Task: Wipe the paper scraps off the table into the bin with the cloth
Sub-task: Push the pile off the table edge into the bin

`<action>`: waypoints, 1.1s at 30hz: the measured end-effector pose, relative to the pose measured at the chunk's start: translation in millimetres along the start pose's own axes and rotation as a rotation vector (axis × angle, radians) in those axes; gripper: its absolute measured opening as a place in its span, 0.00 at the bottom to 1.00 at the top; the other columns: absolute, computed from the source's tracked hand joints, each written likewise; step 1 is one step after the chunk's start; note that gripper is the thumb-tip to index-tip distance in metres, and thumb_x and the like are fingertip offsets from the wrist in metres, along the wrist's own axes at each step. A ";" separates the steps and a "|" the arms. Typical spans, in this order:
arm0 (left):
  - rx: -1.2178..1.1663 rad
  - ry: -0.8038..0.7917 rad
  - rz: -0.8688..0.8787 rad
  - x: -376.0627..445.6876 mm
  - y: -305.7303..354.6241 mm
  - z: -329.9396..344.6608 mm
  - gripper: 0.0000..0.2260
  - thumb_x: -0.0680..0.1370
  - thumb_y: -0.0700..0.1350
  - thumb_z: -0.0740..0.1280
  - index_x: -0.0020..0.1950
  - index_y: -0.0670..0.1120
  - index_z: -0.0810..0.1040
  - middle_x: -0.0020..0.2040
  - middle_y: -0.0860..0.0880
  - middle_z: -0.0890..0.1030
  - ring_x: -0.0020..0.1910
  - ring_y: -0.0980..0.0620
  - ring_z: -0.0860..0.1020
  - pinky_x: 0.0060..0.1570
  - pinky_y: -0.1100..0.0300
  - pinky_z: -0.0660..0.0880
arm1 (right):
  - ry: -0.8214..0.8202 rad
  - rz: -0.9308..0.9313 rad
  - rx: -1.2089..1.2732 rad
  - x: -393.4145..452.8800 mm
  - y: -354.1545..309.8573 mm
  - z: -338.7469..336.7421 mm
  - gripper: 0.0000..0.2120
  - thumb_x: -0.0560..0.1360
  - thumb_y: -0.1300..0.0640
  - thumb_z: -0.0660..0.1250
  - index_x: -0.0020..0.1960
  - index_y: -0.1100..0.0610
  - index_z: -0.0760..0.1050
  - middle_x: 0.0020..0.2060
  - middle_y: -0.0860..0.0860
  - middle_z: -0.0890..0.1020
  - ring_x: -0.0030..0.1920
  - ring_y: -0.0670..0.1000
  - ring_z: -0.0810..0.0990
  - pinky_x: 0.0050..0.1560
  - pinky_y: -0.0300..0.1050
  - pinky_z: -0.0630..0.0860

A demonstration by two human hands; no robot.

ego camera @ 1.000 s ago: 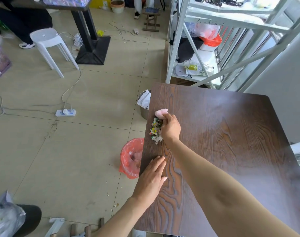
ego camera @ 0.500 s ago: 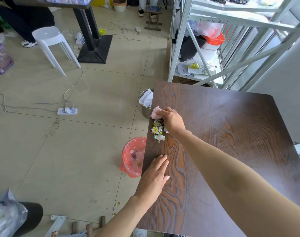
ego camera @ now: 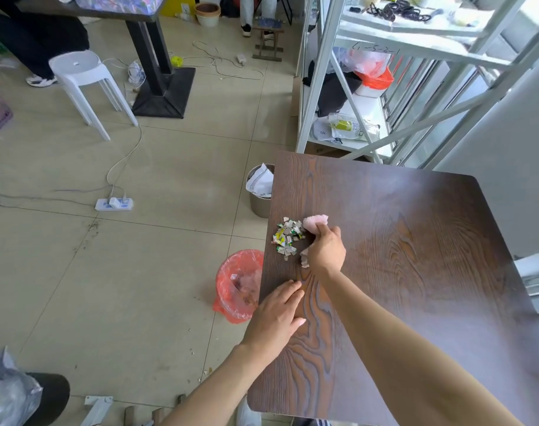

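A small heap of coloured paper scraps (ego camera: 288,238) lies near the left edge of the dark wooden table (ego camera: 415,256). My right hand (ego camera: 325,252) is shut on a pink cloth (ego camera: 315,222), pressed on the table just right of the scraps and touching the heap. My left hand (ego camera: 277,318) rests flat at the table's left edge, nearer to me, fingers together and holding nothing. On the floor below that edge stands a bin lined with a red bag (ego camera: 239,285), partly hidden under the table.
A second grey bin (ego camera: 259,195) with white paper in it stands on the floor farther along the left edge. A white metal shelf rack (ego camera: 348,87) is behind the table. A power strip (ego camera: 113,204), cables and a white stool (ego camera: 83,84) sit on the floor to the left.
My right hand with the cloth moved from the far side of the scraps to their right side. The heap now sits a little more bunched. My left hand stayed in place.
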State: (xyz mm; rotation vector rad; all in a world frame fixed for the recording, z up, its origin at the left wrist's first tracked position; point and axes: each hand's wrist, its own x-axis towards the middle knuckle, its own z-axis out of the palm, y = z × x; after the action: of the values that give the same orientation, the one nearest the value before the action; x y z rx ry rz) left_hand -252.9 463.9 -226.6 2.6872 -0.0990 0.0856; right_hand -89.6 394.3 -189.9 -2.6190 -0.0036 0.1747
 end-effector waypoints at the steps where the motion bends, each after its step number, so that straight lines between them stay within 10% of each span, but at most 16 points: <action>1: -0.008 0.010 -0.003 0.6 0.5 0.0 0.26 0.69 0.54 0.74 0.64 0.46 0.76 0.66 0.51 0.76 0.66 0.53 0.74 0.65 0.59 0.69 | 0.002 0.010 0.006 0.8 -3.0 2.6 0.17 0.73 0.68 0.59 0.60 0.57 0.73 0.52 0.59 0.73 0.45 0.64 0.78 0.41 0.47 0.66; 33: -0.242 -0.071 -0.035 2.0 -3.3 -14.5 0.24 0.76 0.46 0.66 0.71 0.47 0.67 0.73 0.51 0.67 0.74 0.54 0.61 0.72 0.58 0.63 | -0.163 -0.299 0.069 -4.8 -82.2 53.3 0.24 0.68 0.73 0.61 0.60 0.55 0.76 0.49 0.55 0.73 0.38 0.55 0.73 0.37 0.44 0.69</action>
State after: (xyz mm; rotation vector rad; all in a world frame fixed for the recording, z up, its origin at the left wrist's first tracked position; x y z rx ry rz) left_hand -251.3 473.0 -214.9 2.4495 -0.0792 -0.0316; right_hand -98.5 491.9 -194.7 -2.4917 -0.4350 0.2757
